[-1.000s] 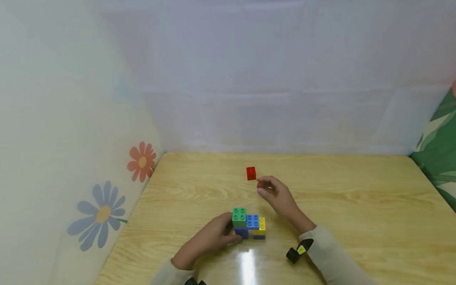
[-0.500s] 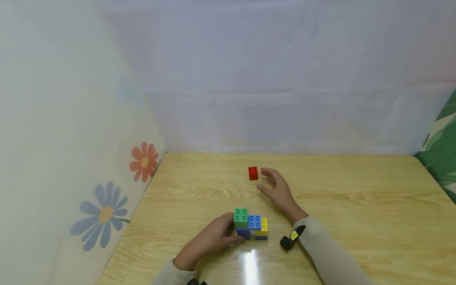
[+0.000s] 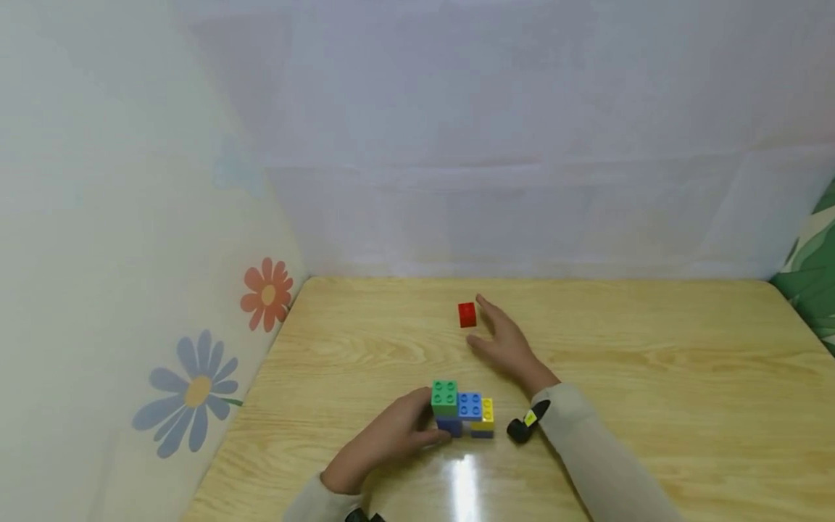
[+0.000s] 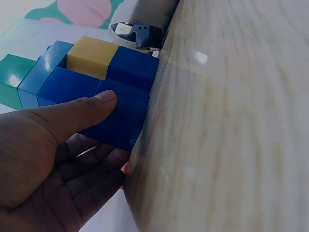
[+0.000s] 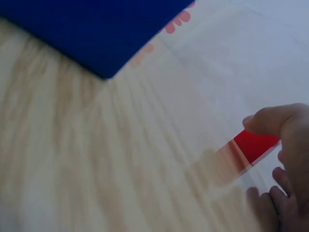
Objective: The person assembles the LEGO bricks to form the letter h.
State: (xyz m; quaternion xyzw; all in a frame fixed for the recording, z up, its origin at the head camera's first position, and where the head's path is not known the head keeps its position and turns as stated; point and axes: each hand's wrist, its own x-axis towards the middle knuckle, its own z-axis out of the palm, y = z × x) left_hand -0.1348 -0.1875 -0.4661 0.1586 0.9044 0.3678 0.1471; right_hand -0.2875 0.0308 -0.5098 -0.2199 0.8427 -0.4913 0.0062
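Note:
In the head view my left hand [image 3: 391, 431] grips the left end of a small toy-brick build. A green brick [image 3: 445, 399] tops that end. A lighter blue brick [image 3: 470, 406] bridges to a yellow brick [image 3: 486, 424] on the right. From the left wrist, my thumb presses the dark blue bricks [image 4: 123, 104] low in the build, fingers curled behind. My right hand [image 3: 512, 348], thumb and forefinger spread, is beside a lone red brick [image 3: 467, 315] farther back. In the right wrist view the thumb partly covers the red brick [image 5: 256, 147]; contact cannot be told.
The wooden table [image 3: 620, 406] ends at a pale sheet [image 3: 522, 217] behind. A flower-printed wall [image 3: 130, 290] runs along its left side. Leaf print [image 3: 815, 283] shows at the right edge. A black wrist camera [image 3: 522, 429] sits near the build's right side.
My right hand has moved farther back and left, its thumb and forefinger opening beside the red brick. The left hand keeps its hold on the build. The whole head view has shifted slightly.

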